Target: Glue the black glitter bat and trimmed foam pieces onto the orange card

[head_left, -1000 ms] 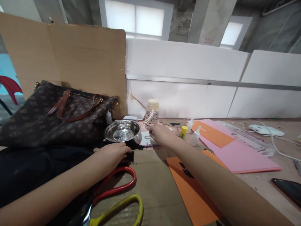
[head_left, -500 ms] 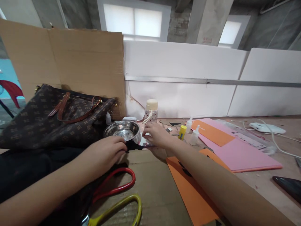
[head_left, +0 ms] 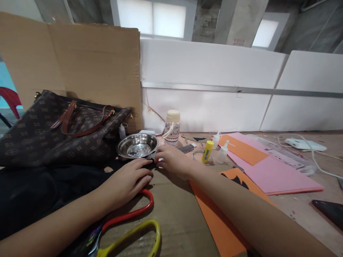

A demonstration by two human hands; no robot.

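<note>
With grip (head_left: 136, 178) hidden, cannot tell wide from narrow at left hand or right hand (head_left: 173, 160); at near left, black cloth (head_left: 45, 192); seemingly unfinished, with black scraps (head_left: 237, 180) on orange paper (head_left: 218, 221).

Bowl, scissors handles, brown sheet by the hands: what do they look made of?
Bowl: likely stainless steel, polished; silvery with bright, mirror-like reflections.
Scissors handles: probably plastic, or plastic-coated metal, glossy; smooth red and yellow with light streaks.
Brown sheet: seems cardboard, mostly matte; paper-brown with faint straight crease lines.
</note>
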